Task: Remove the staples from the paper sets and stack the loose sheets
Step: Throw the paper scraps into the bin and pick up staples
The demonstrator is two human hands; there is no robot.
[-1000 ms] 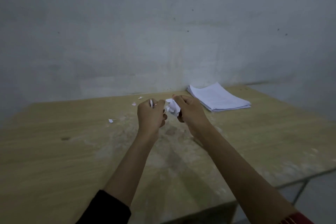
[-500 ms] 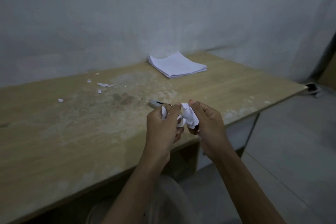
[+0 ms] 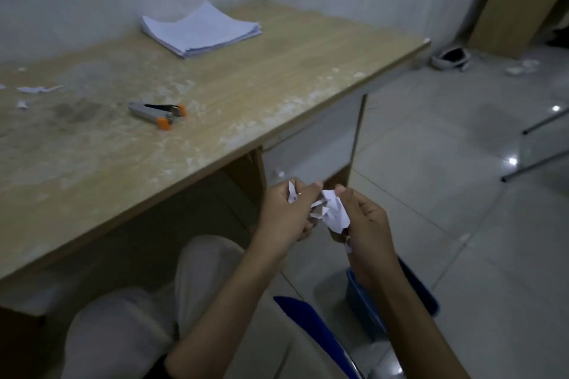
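Hands are out past the wooden table edge, left hand pinching a paper scrap, right hand curled round crumpled paper, with open air over the floor tiles. Under the right wrist sits a blue container, possibly a bin. The blue chair edge and knees crowd the near side. Up top, the staple remover lies mid-table and the sheet stack sits by the wall, with bare wood between them.

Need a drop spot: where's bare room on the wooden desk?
Bare: between the white paper stack and the grey-and-orange staple remover; right of both toward the wooden desk's corner. Cluttered: far left, torn white scraps.
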